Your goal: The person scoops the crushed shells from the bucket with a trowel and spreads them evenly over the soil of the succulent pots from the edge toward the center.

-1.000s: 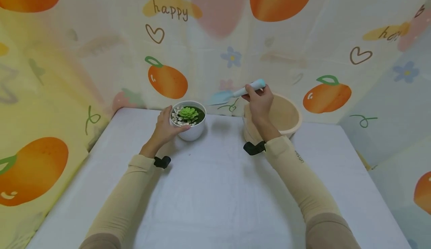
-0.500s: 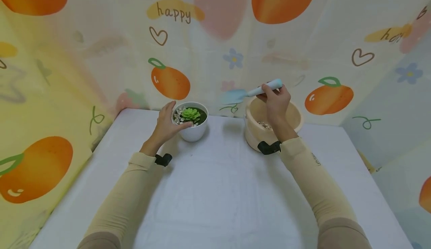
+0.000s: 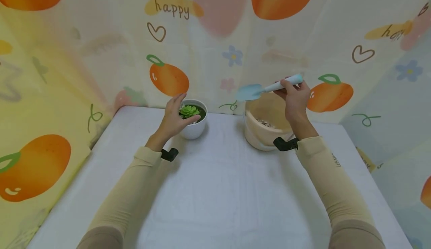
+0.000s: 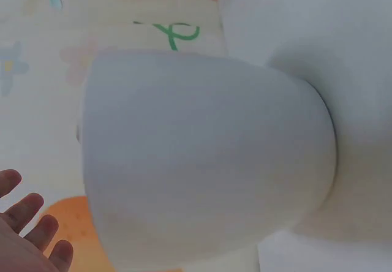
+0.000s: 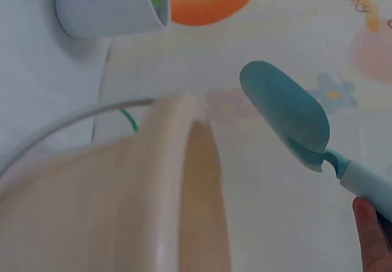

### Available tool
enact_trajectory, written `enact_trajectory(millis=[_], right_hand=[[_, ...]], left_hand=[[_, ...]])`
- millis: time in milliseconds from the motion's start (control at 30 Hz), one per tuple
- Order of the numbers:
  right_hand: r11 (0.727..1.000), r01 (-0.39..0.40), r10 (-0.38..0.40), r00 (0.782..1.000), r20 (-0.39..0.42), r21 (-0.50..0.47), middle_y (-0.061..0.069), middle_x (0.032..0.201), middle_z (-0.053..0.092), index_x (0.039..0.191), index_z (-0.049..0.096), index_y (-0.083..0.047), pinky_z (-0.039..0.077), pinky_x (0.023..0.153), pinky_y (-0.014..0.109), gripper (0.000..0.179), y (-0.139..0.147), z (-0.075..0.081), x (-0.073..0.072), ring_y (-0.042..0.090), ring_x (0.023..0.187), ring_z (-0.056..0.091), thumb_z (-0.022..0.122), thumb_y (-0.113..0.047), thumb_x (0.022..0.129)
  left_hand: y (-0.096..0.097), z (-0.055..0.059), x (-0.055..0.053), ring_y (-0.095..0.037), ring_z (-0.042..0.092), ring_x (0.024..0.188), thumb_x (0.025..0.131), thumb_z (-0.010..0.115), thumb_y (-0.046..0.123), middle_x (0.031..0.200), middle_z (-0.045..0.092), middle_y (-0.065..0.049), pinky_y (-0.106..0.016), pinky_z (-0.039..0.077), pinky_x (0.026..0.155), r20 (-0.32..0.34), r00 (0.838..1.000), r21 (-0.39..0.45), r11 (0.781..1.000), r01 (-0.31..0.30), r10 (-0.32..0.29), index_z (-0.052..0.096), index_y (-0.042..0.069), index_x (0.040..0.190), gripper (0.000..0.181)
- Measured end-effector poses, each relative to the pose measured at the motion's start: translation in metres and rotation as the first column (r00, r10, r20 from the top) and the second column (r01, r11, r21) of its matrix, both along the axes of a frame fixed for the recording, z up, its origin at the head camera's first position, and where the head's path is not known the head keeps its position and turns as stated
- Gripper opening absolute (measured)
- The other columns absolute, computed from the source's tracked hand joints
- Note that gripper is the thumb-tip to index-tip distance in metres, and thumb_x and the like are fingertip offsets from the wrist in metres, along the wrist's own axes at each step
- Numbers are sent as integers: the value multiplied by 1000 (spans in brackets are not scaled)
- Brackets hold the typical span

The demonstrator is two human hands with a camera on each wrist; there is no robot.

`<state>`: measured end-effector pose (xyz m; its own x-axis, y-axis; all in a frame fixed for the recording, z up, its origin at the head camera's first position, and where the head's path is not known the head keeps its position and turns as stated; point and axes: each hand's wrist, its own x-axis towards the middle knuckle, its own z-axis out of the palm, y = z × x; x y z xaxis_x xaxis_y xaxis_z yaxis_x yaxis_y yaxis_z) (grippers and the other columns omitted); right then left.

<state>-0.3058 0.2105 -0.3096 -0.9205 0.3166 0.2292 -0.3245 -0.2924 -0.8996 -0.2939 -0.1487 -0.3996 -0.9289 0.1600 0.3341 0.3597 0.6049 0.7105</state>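
Observation:
A light blue hand trowel is gripped by its pale handle in my right hand. Its blade points left over the near-left rim of a beige bucket, which has whitish pebbles at the bottom. In the right wrist view the trowel's blade looks bare. My left hand hovers by the left side of a white pot, thumb and fingers spread. The left wrist view shows its fingertips apart from the pot wall. Inside the pot sits a green succulent; my hand partly hides the white stones around it.
Both containers stand near the back edge of a table with a white cloth. A printed fabric backdrop rises right behind them. The bucket's handle hangs down at its side.
My right hand has carried the trowel rightward from beside the pot to over the bucket. My left hand has come off the pot's rim and risen slightly, to the right.

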Motion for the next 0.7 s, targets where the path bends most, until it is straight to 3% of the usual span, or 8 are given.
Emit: enact_trajectory(millis=[200, 467, 700], right_hand=[[1000, 1, -1, 1000, 4, -12, 7, 80, 69, 94, 59, -2, 60, 69, 28, 10, 16, 7, 4, 17, 71, 73, 67, -4, 89], [996, 40, -41, 999, 10, 84, 5, 79, 67, 97, 60, 2, 59, 68, 26, 12, 35, 10, 4, 16, 74, 72, 66, -3, 88], [990, 47, -46, 999, -13, 135, 4, 80, 68, 102, 60, 9, 59, 66, 25, 16, 44, 10, -2, 14, 72, 73, 64, 2, 88]], left_hand=[[16, 8, 0, -35, 23, 144, 80, 78, 38, 157, 27, -13, -62, 28, 113, -28, 999, -8, 1000, 22, -22, 32, 11, 152, 89], [42, 18, -3, -32, 22, 146, 83, 75, 37, 158, 25, -12, -57, 25, 117, -16, 997, 62, 995, 72, -71, 30, 10, 152, 87], [63, 21, -7, -33, 25, 145, 83, 74, 38, 158, 27, -13, -56, 27, 116, -40, 993, 35, 993, 112, -111, 30, 8, 152, 86]])
